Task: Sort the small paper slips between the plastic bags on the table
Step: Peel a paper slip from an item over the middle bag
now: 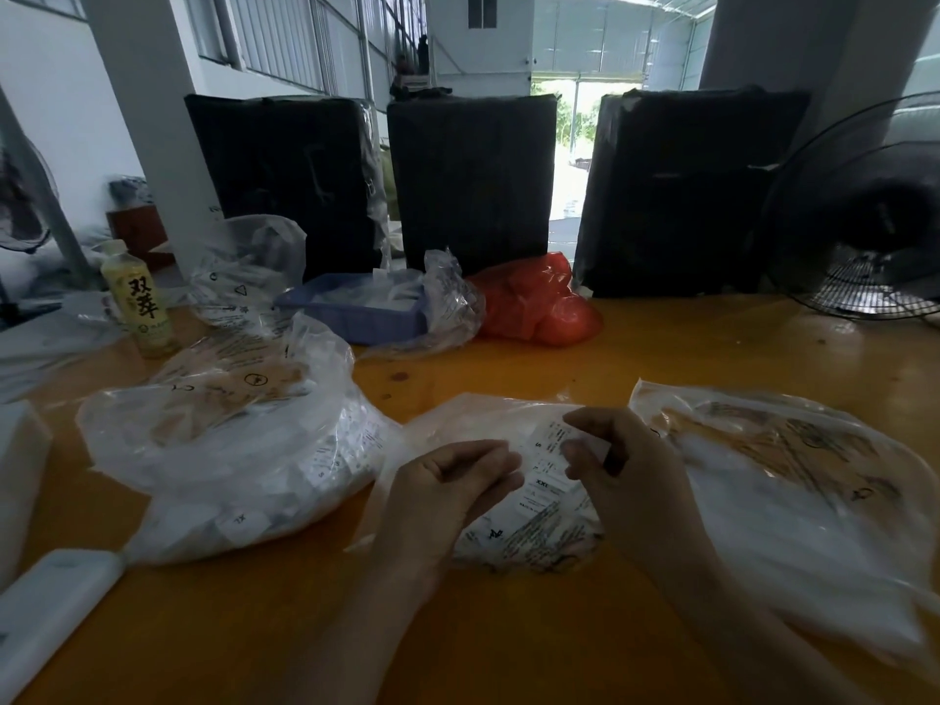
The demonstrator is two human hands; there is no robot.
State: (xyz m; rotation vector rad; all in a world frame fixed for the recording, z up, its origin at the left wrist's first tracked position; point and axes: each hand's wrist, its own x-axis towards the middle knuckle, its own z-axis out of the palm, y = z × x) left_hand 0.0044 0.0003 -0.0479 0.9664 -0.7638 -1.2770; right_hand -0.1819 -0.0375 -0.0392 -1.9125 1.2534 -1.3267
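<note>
From my remote seat, the left hand (447, 480) sits just left of centre, its fingers (501, 457) curled loosely inward over the middle clear bag (513, 521); I cannot tell whether they pinch the film or only rest on it. The right hand (625, 470) is beside it at 3 o'clock, thumb and fingers (585, 450) closed in a pinch on a small paper slip (552, 450) printed with size letters, held above the middle bag between the two hands.

I count three clear bags in the near row: a full bag (224, 450) at 9 o'clock from the hands, holding many white slips, the middle one under the hands, and a flatter bag (793, 480) at 3 o'clock whose right side runs off the frame edge. Two more clear bags lie farther back at 11 o'clock, one (244, 277) behind a tea bottle (137, 302), one (452, 297) draped round a blue tray (351, 312). A red bag (539, 302) lies at 12 o'clock.

Bare orange tabletop (686, 343) is open between the near bags and the back row, and again in front of my wrists. Three black wrapped bales (473, 180) stand along the far edge, with a floor fan (864, 211) at 2 o'clock. A white flat object (51, 597) lies at the near left edge at 8 o'clock.
</note>
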